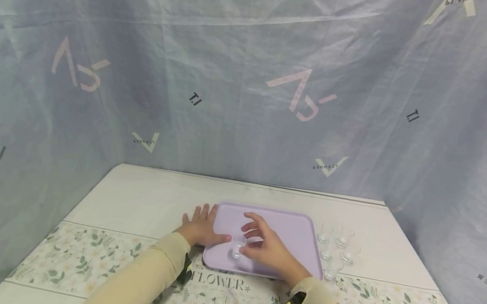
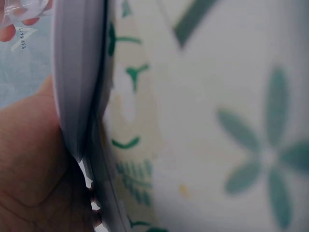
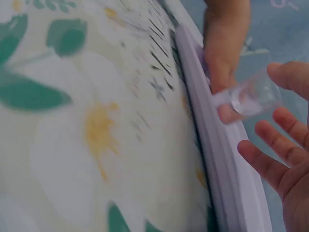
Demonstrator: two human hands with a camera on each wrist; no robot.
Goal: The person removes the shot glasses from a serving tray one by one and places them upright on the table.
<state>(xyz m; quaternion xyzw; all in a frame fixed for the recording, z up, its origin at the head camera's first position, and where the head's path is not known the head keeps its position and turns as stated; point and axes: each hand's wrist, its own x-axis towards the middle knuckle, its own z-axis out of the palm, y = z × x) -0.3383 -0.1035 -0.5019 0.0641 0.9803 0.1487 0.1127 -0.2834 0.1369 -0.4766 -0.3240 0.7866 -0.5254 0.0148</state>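
Observation:
A small clear cup stands on the lilac tray, towards its front left. My left hand lies across the tray's left edge with fingers spread, its thumb stretched out to the cup's left side. On the cup's other side is my right hand, thumb near the cup's wall and fingers loosely bent and spread. From the right wrist, the cup shows between the left thumb and the right thumb, with the right fingers apart from it. In the left wrist view the tray rim runs beside the left palm.
Several more clear cups stand in a cluster on the table just right of the tray. A floral printed band crosses the table's front. Grey-blue cloth hangs behind the table and along both sides.

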